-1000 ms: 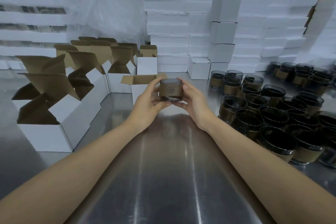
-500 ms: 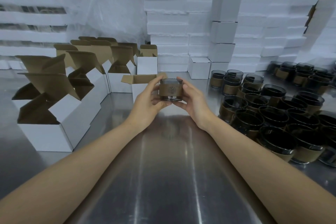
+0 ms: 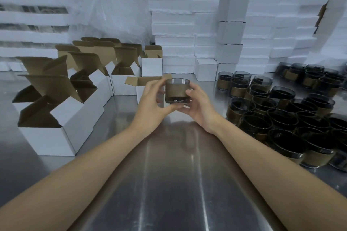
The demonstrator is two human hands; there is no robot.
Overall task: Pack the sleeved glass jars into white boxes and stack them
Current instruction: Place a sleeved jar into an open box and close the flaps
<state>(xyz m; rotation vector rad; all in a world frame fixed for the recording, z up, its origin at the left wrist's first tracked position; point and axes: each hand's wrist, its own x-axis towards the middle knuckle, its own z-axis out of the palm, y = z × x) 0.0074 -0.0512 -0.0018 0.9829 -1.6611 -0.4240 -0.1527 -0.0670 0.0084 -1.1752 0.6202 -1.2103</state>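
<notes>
We hold one sleeved jar (image 3: 177, 91) upright above the surface (image 3: 169, 174), the grip of left hand (image 3: 152, 99) and right hand (image 3: 197, 105) curled round its sides; boxing seems the step in hand, so next we should lower it squarely into the open box (image 3: 139, 88) just behind.

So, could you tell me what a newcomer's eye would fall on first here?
First, the sleeved glass jar, held at centre between the left hand and right hand above the steel table. Next, the cluster of sleeved jars crowding the table's right side, and the open white boxes with brown flaps raised along its left. At the back, a stack of closed white boxes rises.
</notes>
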